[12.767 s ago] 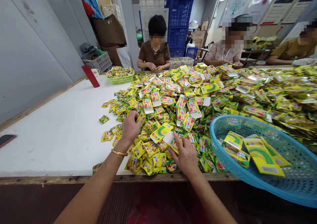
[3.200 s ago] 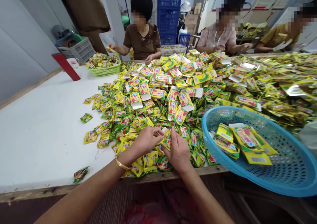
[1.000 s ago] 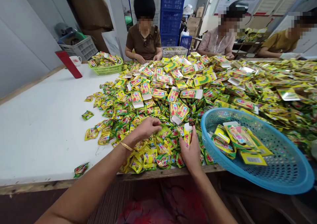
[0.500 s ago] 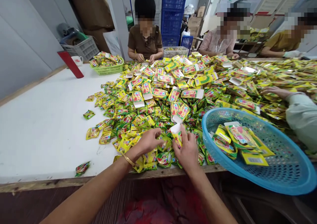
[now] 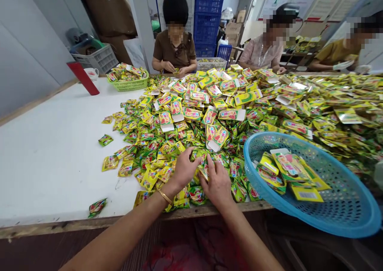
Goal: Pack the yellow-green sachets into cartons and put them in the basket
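My left hand (image 5: 184, 168) is closed on a small green and yellow packet (image 5: 198, 154), thumb and fingers at its edges. Beside it my right hand (image 5: 218, 182) grips a small yellow carton (image 5: 204, 170), mostly hidden behind the fingers. The packet is right against the carton's upper end; I cannot tell whether any of it is inside. Under and around both hands spreads a heap of similar packets (image 5: 149, 179). Just beyond them, open-flapped cartons (image 5: 220, 137) lie on the heap.
To the right a blue perforated basket (image 5: 344, 207) holds several filled-looking cartons. A green basket (image 5: 131, 86) of packets and a red box (image 5: 83, 78) stand on the white table (image 5: 54, 155). Across the table sit a person in brown (image 5: 175, 43) and two others.
My left hand has picked up a packet and brought it to the carton. My right hand has shifted slightly left with the carton. A co-worker's hand at right has withdrawn from the heap.
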`<action>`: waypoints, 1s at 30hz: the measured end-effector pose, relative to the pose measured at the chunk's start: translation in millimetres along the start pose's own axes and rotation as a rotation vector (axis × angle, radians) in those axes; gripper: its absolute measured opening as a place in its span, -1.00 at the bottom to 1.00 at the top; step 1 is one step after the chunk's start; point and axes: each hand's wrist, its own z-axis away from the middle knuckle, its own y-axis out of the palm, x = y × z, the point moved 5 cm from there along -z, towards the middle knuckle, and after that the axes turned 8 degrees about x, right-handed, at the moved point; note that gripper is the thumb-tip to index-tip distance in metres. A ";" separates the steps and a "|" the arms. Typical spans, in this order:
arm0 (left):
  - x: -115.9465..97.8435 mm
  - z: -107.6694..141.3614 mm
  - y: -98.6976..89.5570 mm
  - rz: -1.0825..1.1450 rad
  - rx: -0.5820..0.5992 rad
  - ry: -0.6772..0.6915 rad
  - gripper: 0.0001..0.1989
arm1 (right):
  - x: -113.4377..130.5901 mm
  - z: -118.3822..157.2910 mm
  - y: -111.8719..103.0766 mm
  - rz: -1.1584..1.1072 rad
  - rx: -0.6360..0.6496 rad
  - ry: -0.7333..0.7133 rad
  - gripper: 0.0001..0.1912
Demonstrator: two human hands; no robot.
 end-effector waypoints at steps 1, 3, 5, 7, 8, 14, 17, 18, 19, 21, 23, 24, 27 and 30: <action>0.8 -1.9 -0.8 -0.027 0.032 -0.007 -0.79 | -0.3 0.1 0.1 -0.004 0.002 0.000 -0.40; 0.4 -9.3 -5.5 -0.087 0.137 -0.003 -0.83 | -0.6 -0.2 0.7 -0.014 0.008 -0.004 -0.38; -3.4 -18.9 -12.1 -0.155 0.256 0.052 -0.85 | -1.0 -0.9 1.8 -0.035 0.014 -0.009 -0.37; -8.4 -26.8 -18.1 -0.220 0.331 0.134 -0.86 | -1.5 -1.5 3.4 -0.075 0.024 -0.024 -0.35; -10.4 -29.2 -19.7 -0.242 0.345 0.168 -0.86 | -1.7 -1.7 4.2 -0.098 0.026 -0.033 -0.35; -6.1 -15.4 -10.2 -0.300 0.164 0.168 -0.77 | -4.6 -0.8 7.8 -0.143 0.002 -0.045 -0.34; -2.4 -4.2 -6.0 -0.331 0.085 0.164 -0.72 | -4.7 -0.5 9.0 -0.132 0.012 -0.035 -0.34; -1.2 -3.2 -4.9 -0.345 0.113 0.145 -0.71 | -3.9 -0.4 8.9 -0.122 0.014 -0.038 -0.33; -0.1 -3.6 -4.3 -0.363 0.161 0.117 -0.72 | -2.8 -0.3 8.5 -0.110 0.013 -0.045 -0.32; -1.3 -6.5 -4.2 -0.428 0.282 0.076 -0.73 | 0.4 0.1 7.3 -0.081 0.007 -0.074 -0.30; -8.1 -10.1 -5.6 -0.520 0.366 0.084 -0.75 | 3.4 0.6 5.8 -0.057 -0.001 -0.113 -0.28; -12.8 -11.7 -6.3 -0.553 0.391 0.104 -0.76 | 4.2 0.9 5.0 -0.048 -0.007 -0.127 -0.29; -23.3 -13.7 -5.4 -0.470 0.498 0.145 -0.74 | 2.2 1.8 1.9 -0.034 -0.036 -0.119 -0.28; -19.3 -13.0 -5.5 -0.190 0.585 0.062 -0.69 | -1.3 2.0 -1.1 -0.029 -0.079 -0.075 -0.27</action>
